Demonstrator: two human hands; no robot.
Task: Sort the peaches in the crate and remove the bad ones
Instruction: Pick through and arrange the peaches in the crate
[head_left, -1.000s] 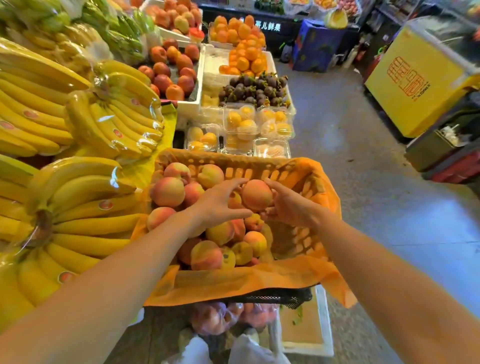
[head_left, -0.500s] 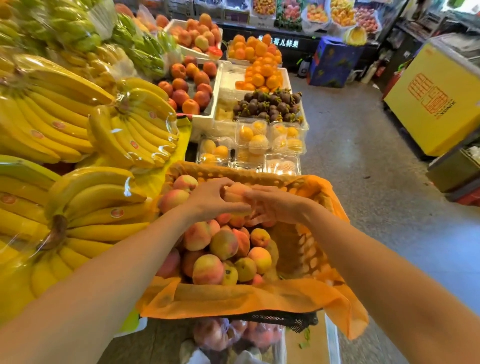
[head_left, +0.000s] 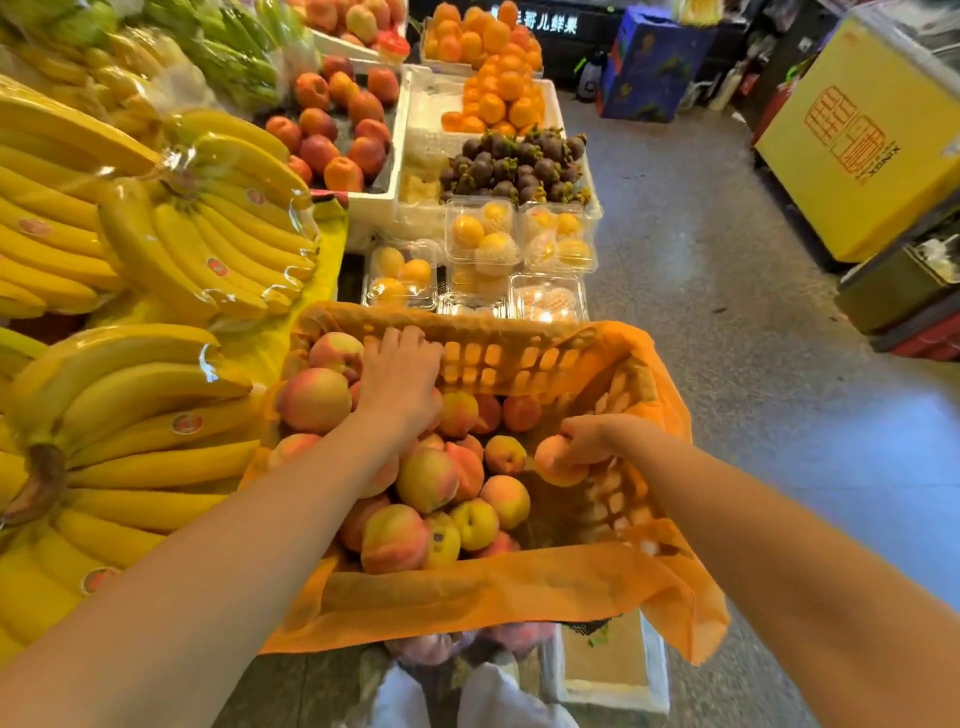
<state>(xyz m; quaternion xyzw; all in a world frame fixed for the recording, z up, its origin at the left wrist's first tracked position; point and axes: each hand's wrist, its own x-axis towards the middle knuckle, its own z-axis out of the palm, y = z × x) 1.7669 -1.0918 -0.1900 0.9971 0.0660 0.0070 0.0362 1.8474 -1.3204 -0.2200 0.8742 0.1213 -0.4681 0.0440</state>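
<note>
The right hand pinches one peach over the bare right side of the orange crate. The left hand lies palm down on the heaped peaches at centre left; whether it grasps one underneath I cannot tell. A fingertip hold could slip, and the fruit would bruise on the slatted plastic. Pressing on the heap may mark soft fruit or start it rolling. The dark sign at top centre reads 哥儿鲜果; the banana stickers are unreadable.
</note>
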